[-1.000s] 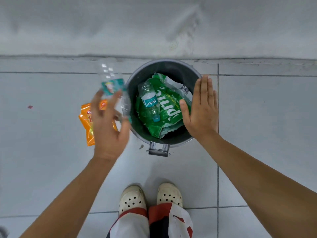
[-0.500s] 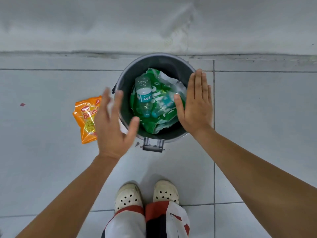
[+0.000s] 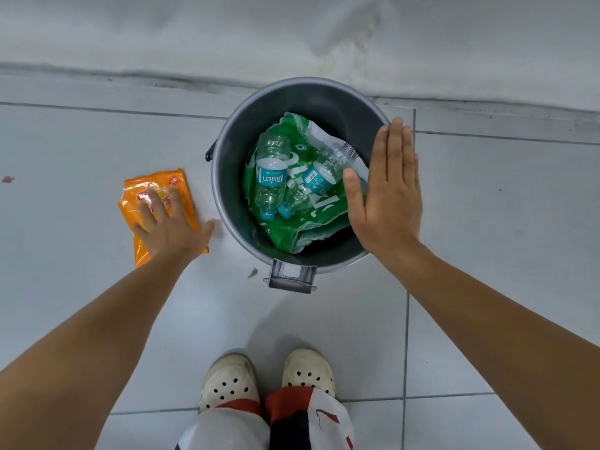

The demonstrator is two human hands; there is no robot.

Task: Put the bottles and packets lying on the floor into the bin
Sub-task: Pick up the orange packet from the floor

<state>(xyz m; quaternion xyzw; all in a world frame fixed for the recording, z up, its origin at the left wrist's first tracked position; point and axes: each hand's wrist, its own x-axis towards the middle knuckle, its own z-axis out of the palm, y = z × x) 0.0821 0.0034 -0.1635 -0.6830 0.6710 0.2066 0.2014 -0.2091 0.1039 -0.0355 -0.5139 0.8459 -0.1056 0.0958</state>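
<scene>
A dark grey round bin [image 3: 227, 177] stands on the tiled floor by the wall. Inside it lie a green packet [image 3: 311, 222] and two clear water bottles, one [image 3: 271, 180] with a teal label and a second one [image 3: 319, 180] across it. An orange snack packet [image 3: 147, 190] lies flat on the floor left of the bin. My left hand [image 3: 168, 225] rests flat on top of this packet with fingers spread, not closed around it. My right hand [image 3: 386, 196] is held flat and open over the bin's right rim, holding nothing.
The wall base [image 3: 130, 76] runs just behind the bin. The bin's metal foot pedal [image 3: 292, 277] points toward my feet [image 3: 266, 378], which stand close in front. A small red speck [image 3: 8, 179] lies on the floor at far left.
My left hand let the bottle drop into the bin, then swung left and down onto the orange packet. The right hand stayed over the rim.
</scene>
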